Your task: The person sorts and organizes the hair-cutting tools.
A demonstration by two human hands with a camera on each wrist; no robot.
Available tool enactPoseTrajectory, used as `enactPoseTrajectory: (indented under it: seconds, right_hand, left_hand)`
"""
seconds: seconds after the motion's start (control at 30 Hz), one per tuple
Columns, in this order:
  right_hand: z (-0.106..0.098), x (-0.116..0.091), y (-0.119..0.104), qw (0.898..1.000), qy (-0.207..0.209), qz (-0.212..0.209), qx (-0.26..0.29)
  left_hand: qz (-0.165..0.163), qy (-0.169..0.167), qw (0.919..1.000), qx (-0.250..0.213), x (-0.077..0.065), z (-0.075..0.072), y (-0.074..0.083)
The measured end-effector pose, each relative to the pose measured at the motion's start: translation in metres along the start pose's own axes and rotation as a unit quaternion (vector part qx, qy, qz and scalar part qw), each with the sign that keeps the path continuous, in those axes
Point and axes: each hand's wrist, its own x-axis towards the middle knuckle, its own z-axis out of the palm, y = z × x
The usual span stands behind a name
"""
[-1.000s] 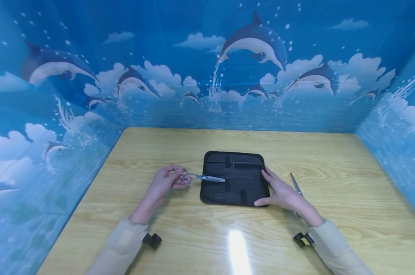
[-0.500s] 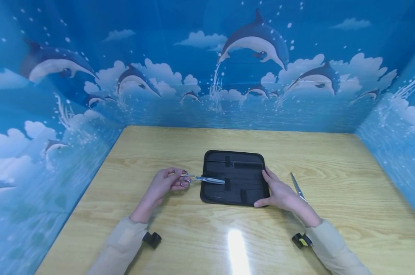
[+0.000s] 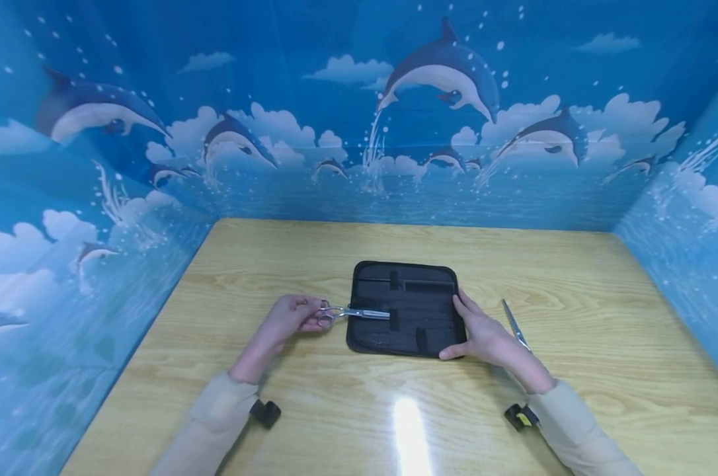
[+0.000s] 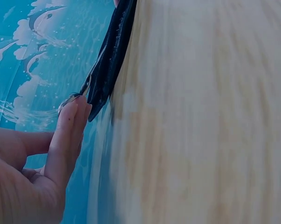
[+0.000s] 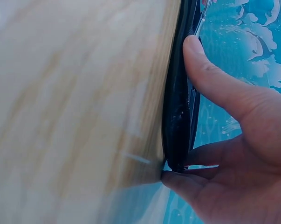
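A black zip case (image 3: 409,344) lies open-faced on the table, with elastic straps across its inside. My left hand (image 3: 287,318) pinches silver haircutting scissors (image 3: 367,314) by their finger rings, left of the case. Their blades point right over the case, the tip at a strap (image 3: 394,320); whether it is under the strap I cannot tell. My right hand (image 3: 484,336) grips the case's right side, thumb at the near corner and fingers along the edge. In the right wrist view, the thumb (image 5: 210,74) presses on the case (image 5: 177,121).
A second pair of scissors (image 3: 515,324) lies on the wooden table (image 3: 335,410), partly hidden behind the right forearm. A dark comb-like strip (image 3: 428,286) sits in the upper part of the case. Blue dolphin-print sheeting (image 3: 335,132) encloses the back and sides.
My left hand has shifted slightly right and toward me, and the scissors' tip has come down to the strap. The right hand and the case have stayed nearly still.
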Motion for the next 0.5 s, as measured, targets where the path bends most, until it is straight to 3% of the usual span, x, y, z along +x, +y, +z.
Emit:
enactPoseTrajectory:
  seconds: [0.2,0.5]
  right_hand:
    - [0.000,0.000,0.000,1.000,0.002,-0.002,-0.005]
    - [0.000,0.000,-0.001,1.000,0.000,0.004,-0.008]
  left_hand:
    - [-0.012,-0.015,0.9997,0.013,0.004,0.005,0.000]
    - [-0.029,-0.041,0.9958,0.077,0.005,0.011,0.001]
